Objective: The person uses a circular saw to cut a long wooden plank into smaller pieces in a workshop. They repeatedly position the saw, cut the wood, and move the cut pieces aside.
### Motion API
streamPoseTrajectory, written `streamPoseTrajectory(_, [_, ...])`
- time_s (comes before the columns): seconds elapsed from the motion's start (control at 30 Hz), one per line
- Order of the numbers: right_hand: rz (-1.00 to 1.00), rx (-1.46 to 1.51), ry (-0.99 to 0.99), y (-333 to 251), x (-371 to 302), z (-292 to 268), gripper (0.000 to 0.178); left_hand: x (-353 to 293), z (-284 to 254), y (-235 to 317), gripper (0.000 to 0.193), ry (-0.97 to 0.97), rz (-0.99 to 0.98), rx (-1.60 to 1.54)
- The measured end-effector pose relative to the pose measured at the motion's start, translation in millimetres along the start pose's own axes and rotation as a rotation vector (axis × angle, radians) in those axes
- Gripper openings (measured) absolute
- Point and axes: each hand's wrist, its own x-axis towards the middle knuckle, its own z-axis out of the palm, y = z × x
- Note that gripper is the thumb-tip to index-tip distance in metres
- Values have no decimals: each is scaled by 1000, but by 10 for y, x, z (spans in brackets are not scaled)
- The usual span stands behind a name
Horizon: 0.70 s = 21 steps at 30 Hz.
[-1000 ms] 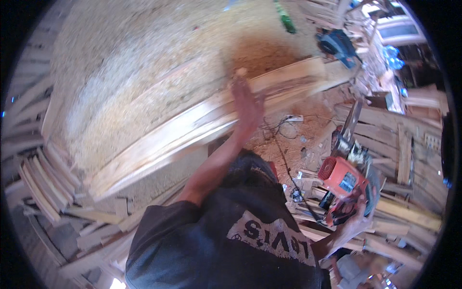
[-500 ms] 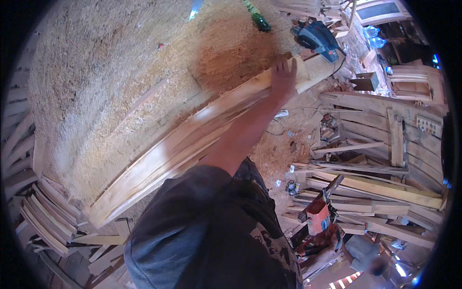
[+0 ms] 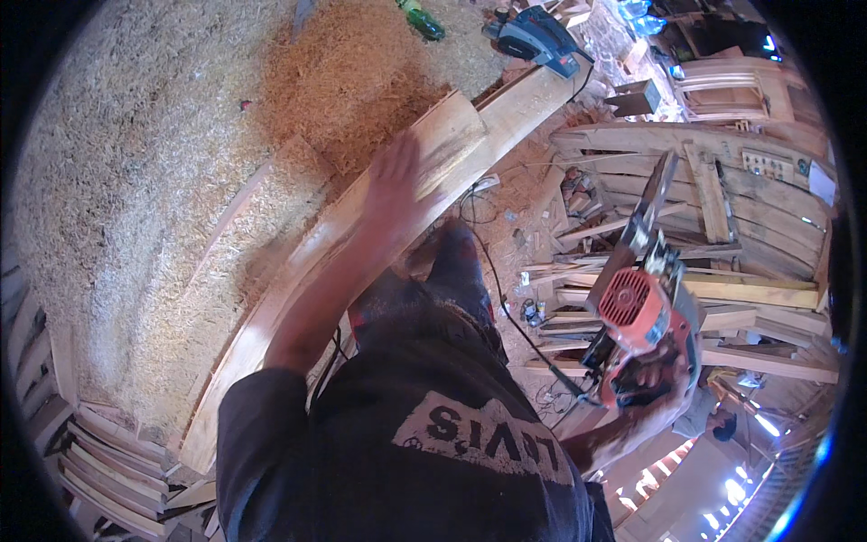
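Observation:
My left hand [image 3: 396, 185] lies flat on a long pale plank [image 3: 312, 244], fingers stretched and slightly blurred. The plank runs slantwise from lower left to upper right, over another board [image 3: 524, 104] that shows at its far end. At the right, my right hand [image 3: 657, 379] is wrapped round the rear handle of an orange corded power tool [image 3: 628, 303]. The tool has a round vented motor housing and a long dark bar pointing away from me; its exact kind is unclear. It is held up in the air, apart from the plank.
A blue-grey electric planer [image 3: 537, 41] rests at the boards' far end, near a green bottle [image 3: 422, 20]. Wood shavings [image 3: 172, 181] cover the left. A black cord [image 3: 506, 307] hangs between me and stacked timber [image 3: 759, 289]. Another person [image 3: 722, 423] is at lower right.
My left hand has slid along the plank toward me and to the left. My right hand has raised the orange power tool up and forward. The whole view has shifted.

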Motion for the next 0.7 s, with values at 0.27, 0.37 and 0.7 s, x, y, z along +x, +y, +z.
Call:
streamPoseTrajectory(0.27, [-210, 175, -419, -312, 555, 616, 63, -3545, -853, -919, 88, 233, -746, 342])
streamPoseTrajectory(0.37, [-238, 178, -561, -471, 749, 975, 63, -5090, -969, -1422, 77, 335, -1652, 886])
streamPoseTrajectory(0.7, [-175, 397, -1105, -400, 1702, 2517, 64, -2593, -724, -732, 82, 340, -1573, 381])
